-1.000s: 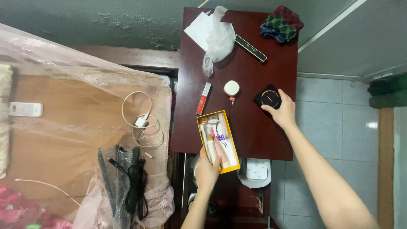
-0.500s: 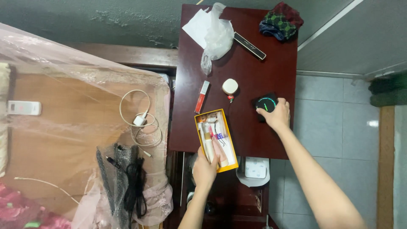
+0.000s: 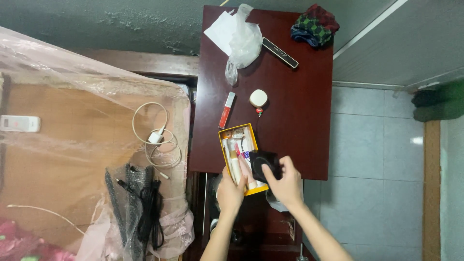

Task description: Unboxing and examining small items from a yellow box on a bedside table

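The right hand [image 3: 286, 186] holds a black compact case [image 3: 264, 162], fingers curled round its near and right edges, and keeps it over the right half of a yellow box [image 3: 223, 153] that sits at the near edge of the dark red table [image 3: 299, 121]. The left hand [image 3: 231, 191] grips the near end of the box, thumb laid inside it across the tubes and small cosmetic items packed there. Beyond the box, toward the far side of the table, lie a red lip gloss tube [image 3: 226, 109] on the left and, just to its right, a small cream-coloured round case [image 3: 258, 98] with a red charm. Farther off are a clear plastic bag [image 3: 243, 43] resting on a white sheet of paper [image 3: 217, 30], a long black slim box [image 3: 280, 52], and a bundled green and red cloth [image 3: 314, 26] at the far right corner. To the left of the table, a white charger cable [image 3: 154, 137] and a black cable [image 3: 147, 215] lie on the pink netting over a bed.
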